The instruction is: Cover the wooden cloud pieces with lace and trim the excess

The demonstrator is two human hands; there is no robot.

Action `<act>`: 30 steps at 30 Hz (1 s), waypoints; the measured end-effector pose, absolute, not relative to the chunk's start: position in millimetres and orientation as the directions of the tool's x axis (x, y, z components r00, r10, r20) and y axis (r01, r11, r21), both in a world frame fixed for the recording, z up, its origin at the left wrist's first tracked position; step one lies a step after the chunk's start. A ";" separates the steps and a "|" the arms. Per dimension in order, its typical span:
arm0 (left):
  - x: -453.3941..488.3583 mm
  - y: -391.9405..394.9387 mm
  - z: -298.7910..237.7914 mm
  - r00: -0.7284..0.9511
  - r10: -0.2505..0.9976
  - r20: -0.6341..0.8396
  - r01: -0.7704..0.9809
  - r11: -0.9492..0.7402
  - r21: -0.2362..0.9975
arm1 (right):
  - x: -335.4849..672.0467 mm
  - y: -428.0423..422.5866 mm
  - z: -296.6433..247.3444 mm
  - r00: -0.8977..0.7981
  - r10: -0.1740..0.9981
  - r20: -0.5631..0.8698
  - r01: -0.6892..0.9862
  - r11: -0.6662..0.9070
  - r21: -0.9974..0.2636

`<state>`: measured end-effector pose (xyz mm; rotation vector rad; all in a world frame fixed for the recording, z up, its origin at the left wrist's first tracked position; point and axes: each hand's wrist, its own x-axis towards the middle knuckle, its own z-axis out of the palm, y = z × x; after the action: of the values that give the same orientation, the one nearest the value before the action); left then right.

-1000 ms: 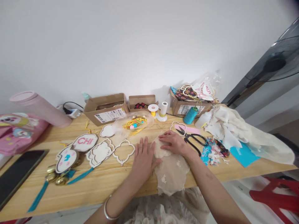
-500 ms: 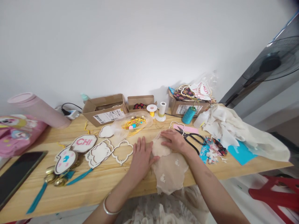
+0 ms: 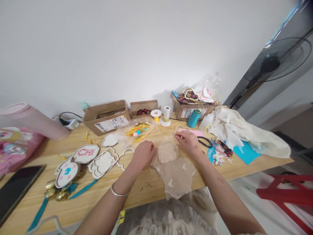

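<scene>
A sheer beige fabric with small white embroidered sprigs lies at the table's front edge, its lower part hanging toward my lap. On or under its upper part is a pale cloud-shaped piece; the layering is hard to make out. My left hand is closed, fingertips pinching the fabric's left edge. At the upper right edge, my right hand pinches the fabric between thumb and fingers. Black-handled scissors lie beside my right hand, partly hidden by it. A cut-out wooden frame is left of my left hand, partly covered.
Cardboard boxes, a teal thread cone and spools line the wall. Fabric scraps and cream cloth lie right. Leftward are a CHI plaque, brass bells and a phone.
Both hands were spread flat over the cloud-shaped piece. They have moved apart to its two sides, and their fingers have closed at the fabric's edges.
</scene>
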<state>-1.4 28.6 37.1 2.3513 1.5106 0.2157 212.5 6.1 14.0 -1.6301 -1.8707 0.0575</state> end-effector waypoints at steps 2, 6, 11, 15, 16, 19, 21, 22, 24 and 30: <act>-2.8 27.2 34.2 0.417 0.906 -0.077 0.851 -0.359 0.384 | 208.6 -5.6 14.0 0.022 0.919 0.394 0.892 0.160 -0.422; -5.5 28.5 25.1 0.417 0.902 -0.114 0.834 -0.331 0.441 | 195.5 -29.7 4.7 0.120 0.942 0.315 0.911 0.022 -0.413; -5.8 30.4 18.2 0.426 0.896 -0.123 0.810 -0.317 0.493 | 183.9 -41.2 -6.8 0.204 0.943 0.262 0.889 -0.066 -0.452; -7.0 29.0 19.1 0.426 0.897 -0.119 0.789 -0.304 0.535 | 182.2 -42.2 -8.8 0.226 0.936 0.272 0.867 -0.066 -0.493; -7.7 28.6 19.7 0.427 0.897 -0.115 0.779 -0.301 0.550 | 182.0 -42.7 -8.7 0.226 0.933 0.279 0.863 -0.059 -0.502; -9.4 28.0 21.4 0.441 0.892 -0.097 0.730 -0.294 0.617 | 180.5 -44.5 -7.9 0.227 0.923 0.311 0.849 -0.031 -0.528; -9.7 27.7 22.4 0.451 0.888 -0.087 0.687 -0.283 0.670 | 178.7 -44.9 -7.4 0.234 0.914 0.331 0.835 -0.015 -0.551; -9.6 27.4 22.9 0.455 0.886 -0.086 0.662 -0.272 0.698 | 177.7 -44.7 -7.2 0.238 0.911 0.337 0.826 -0.008 -0.563; -9.0 26.7 24.4 0.465 0.880 -0.095 0.608 -0.239 0.757 | 175.8 -43.6 -7.3 0.247 0.907 0.341 0.808 0.002 -0.589; -5.8 24.9 29.7 0.497 0.852 -0.163 0.386 -0.049 0.921 | 174.2 -41.3 -8.9 0.306 0.899 0.314 0.741 -0.018 -0.671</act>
<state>-5.8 24.9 29.7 1.6502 1.0757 0.5340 174.2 -41.3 -8.9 -1.7931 -1.4739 0.2546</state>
